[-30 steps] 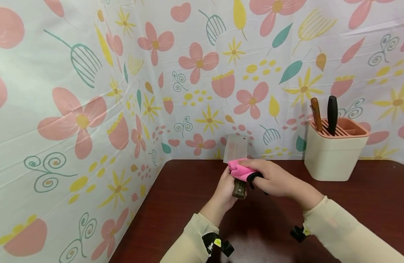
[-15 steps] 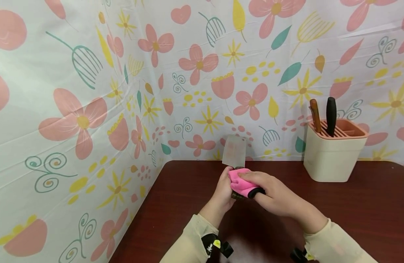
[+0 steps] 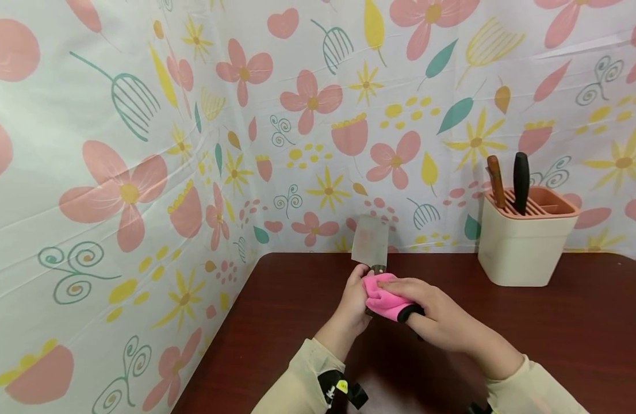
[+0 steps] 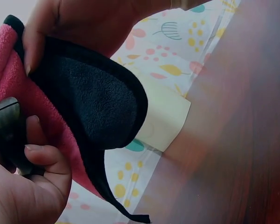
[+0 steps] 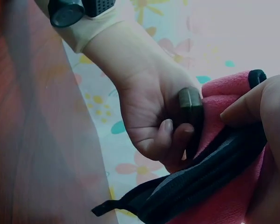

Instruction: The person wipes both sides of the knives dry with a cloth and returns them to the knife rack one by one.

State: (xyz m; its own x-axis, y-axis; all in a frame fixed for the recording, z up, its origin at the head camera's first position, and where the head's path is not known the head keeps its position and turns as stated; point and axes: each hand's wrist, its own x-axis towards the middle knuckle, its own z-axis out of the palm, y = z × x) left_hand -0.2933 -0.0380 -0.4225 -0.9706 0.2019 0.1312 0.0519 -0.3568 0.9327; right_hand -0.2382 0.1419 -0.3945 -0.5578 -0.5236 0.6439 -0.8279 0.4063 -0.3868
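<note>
A cleaver [image 3: 370,238] points away from me, its broad grey blade raised in front of the patterned sheet. My left hand [image 3: 351,305] grips its dark handle from the left side; the handle's end [image 5: 191,105] shows in the right wrist view beside the curled fingers. My right hand [image 3: 442,316] holds a pink cloth [image 3: 384,299] with black edging against the handle. In the left wrist view the black side of the cloth [image 4: 91,93] hangs down, and the handle [image 4: 7,121] lies against the pink side. Much of the handle is hidden by cloth and fingers.
At the right back of the dark red-brown table [image 3: 582,328] stands a cream knife holder [image 3: 525,253] with an orange slotted top. A brown knife handle [image 3: 496,181] and a black one [image 3: 521,183] rise from it. A floral sheet [image 3: 307,161] hangs behind and at the left.
The right hand and the pink cloth have slid down along the handle, toward me and slightly right. The handle's upper part by the blade now shows, while its lower end is covered.
</note>
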